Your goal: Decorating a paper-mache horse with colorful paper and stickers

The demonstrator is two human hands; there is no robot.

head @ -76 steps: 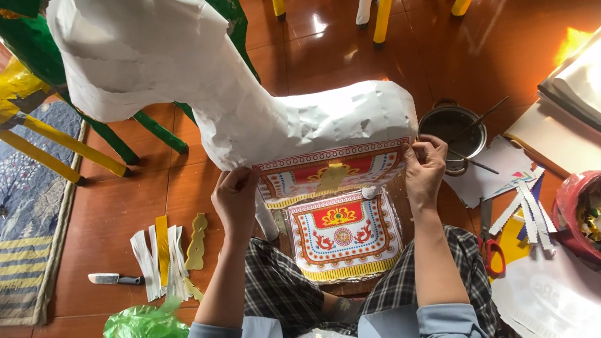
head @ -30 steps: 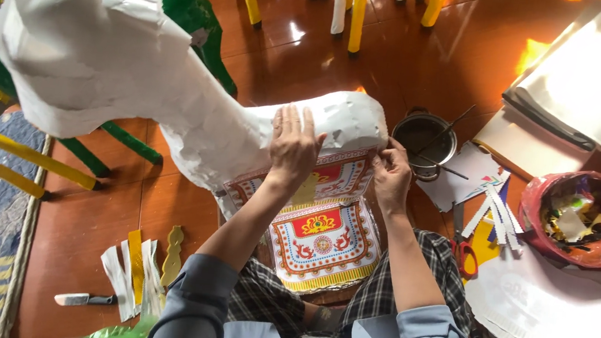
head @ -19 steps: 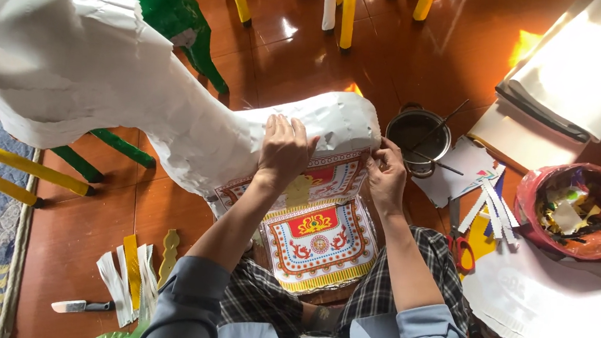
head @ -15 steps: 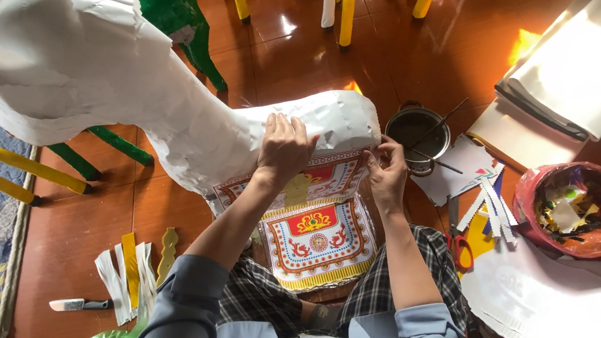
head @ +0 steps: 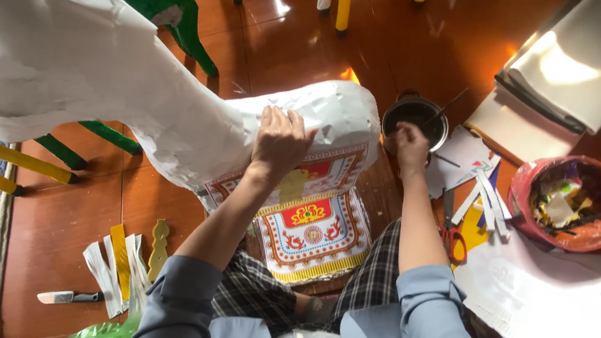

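Note:
A large white paper-covered animal figure (head: 89, 75) fills the upper left, its rounded body end (head: 335, 117) in front of me. A red, gold and white patterned paper panel (head: 313, 225) hangs from its side over my lap. My left hand (head: 282, 134) lies flat on the white body, fingers spread, holding nothing. My right hand (head: 407, 142) has its fingers curled at the rim of a small dark pot (head: 415, 118) just right of the figure; whether it pinches something I cannot tell.
A red bowl of paper scraps (head: 569, 202), white sheets (head: 545, 295), red-handled scissors (head: 453, 239) and paper strips (head: 485, 198) lie on the right. Cut strips (head: 114, 272) and a knife (head: 68, 297) lie on the wooden floor at left. Green and yellow chair legs (head: 159, 1) stand beyond.
My right hand left the panel's top edge on the figure and moved right to the dark pot. My left hand stays pressed on the white body.

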